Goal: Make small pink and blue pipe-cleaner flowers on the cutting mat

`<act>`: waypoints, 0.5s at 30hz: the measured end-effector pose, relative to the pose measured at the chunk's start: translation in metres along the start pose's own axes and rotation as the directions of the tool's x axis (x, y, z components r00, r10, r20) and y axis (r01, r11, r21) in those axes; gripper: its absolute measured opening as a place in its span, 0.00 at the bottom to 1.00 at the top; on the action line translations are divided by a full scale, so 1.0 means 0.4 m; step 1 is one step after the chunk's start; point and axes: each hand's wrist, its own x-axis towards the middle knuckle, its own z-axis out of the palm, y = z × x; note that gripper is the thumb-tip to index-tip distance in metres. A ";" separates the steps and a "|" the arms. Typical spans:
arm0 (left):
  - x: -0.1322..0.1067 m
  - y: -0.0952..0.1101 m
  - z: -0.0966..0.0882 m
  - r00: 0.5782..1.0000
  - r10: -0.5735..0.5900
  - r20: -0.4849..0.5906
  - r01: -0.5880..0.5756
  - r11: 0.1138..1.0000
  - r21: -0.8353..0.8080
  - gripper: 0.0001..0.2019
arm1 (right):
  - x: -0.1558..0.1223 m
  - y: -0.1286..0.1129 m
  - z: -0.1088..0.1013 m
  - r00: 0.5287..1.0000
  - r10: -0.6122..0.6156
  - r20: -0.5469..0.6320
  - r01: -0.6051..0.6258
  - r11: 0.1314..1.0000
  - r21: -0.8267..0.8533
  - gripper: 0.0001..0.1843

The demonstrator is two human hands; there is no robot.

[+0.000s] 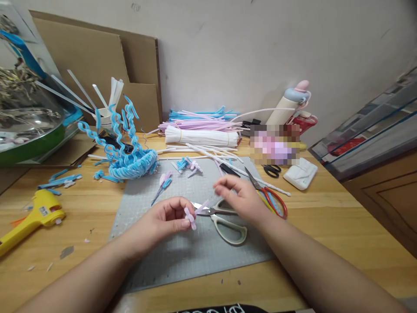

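Observation:
My left hand (169, 218) is closed in a pinch on a small pink pipe-cleaner piece (192, 216) above the grey cutting mat (182, 256). My right hand (239, 196) hovers just right of it, fingers loosely curled and blurred by motion, with nothing clearly in them. Beige-handled scissors (228, 226) lie on the mat under and between the hands. A small pink and blue pipe-cleaner flower (163, 182) lies on the mat farther back.
A blue curly pipe-cleaner basket (130, 161) stands at the mat's back left. Bundles of white, pink and blue pipe cleaners (202, 130) lie by the wall. A yellow glue gun (35, 217) lies left. Red-handled scissors (273, 200), black scissors (272, 170) and a bottle (288, 104) are right.

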 end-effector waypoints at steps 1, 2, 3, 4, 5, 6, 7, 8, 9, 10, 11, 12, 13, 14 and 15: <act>0.002 -0.001 0.001 0.999 0.013 -0.037 -0.012 1.000 0.012 0.10 | 0.015 0.019 -0.013 0.989 -0.037 -0.143 0.011 0.984 -0.177 0.11; 0.005 -0.003 0.002 0.996 0.027 -0.080 -0.026 0.999 0.022 0.10 | 0.031 0.038 -0.025 0.971 -0.088 -0.222 0.004 0.936 -0.353 0.09; 0.007 -0.006 0.002 0.992 0.040 -0.123 -0.036 0.999 0.032 0.10 | 0.046 0.056 -0.035 0.964 -0.095 -0.249 -0.041 0.870 -0.491 0.09; 0.009 -0.008 0.002 0.985 0.051 -0.164 -0.045 0.998 0.036 0.10 | 0.060 0.073 -0.041 0.963 -0.068 -0.262 -0.100 0.811 -0.576 0.11; 0.012 -0.011 0.002 0.978 0.061 -0.201 -0.055 0.998 0.035 0.11 | 0.071 0.087 -0.045 0.969 -0.033 -0.246 -0.128 0.783 -0.609 0.13; 0.014 -0.012 0.001 0.970 0.072 -0.233 -0.068 0.997 0.028 0.12 | 0.079 0.098 -0.046 0.973 -0.011 -0.231 -0.139 0.772 -0.621 0.13; 0.015 -0.013 0.001 0.963 0.083 -0.258 -0.082 0.997 0.015 0.13 | 0.085 0.107 -0.046 0.976 0.008 -0.220 -0.146 0.772 -0.619 0.13; 0.016 -0.013 0.001 0.957 0.088 -0.275 -0.093 0.996 -0.002 0.13 | 0.089 0.114 -0.045 0.977 0.018 -0.213 -0.147 0.781 -0.607 0.13; 0.017 -0.012 0.001 0.954 0.091 -0.285 -0.100 0.995 -0.018 0.13 | 0.091 0.117 -0.044 0.976 0.020 -0.218 -0.149 0.791 -0.594 0.13; 0.018 -0.011 0.002 0.953 0.089 -0.288 -0.103 0.994 -0.034 0.13 | 0.090 0.118 -0.043 0.972 0.021 -0.233 -0.156 0.801 -0.578 0.13; 0.018 -0.009 0.002 0.954 0.083 -0.288 -0.101 0.994 -0.049 0.13 | 0.088 0.116 -0.041 0.967 0.019 -0.255 -0.164 0.811 -0.561 0.14; 0.017 -0.007 0.003 0.955 0.076 -0.287 -0.098 0.993 -0.063 0.13 | 0.084 0.111 -0.039 0.959 0.010 -0.282 -0.171 0.816 -0.552 0.15; 0.016 -0.006 0.004 0.956 0.073 -0.283 -0.098 0.993 -0.073 0.12 | 0.077 0.101 -0.035 0.949 0.003 -0.314 -0.175 0.835 -0.521 0.16; 0.014 -0.005 0.004 0.958 0.075 -0.276 -0.100 0.992 -0.077 0.12 | 0.068 0.087 -0.028 0.940 0.009 -0.340 -0.174 0.873 -0.456 0.16; 0.012 -0.005 0.005 0.961 0.079 -0.263 -0.102 0.992 -0.075 0.11 | 0.057 0.069 -0.017 0.934 0.022 -0.356 -0.170 0.905 -0.391 0.16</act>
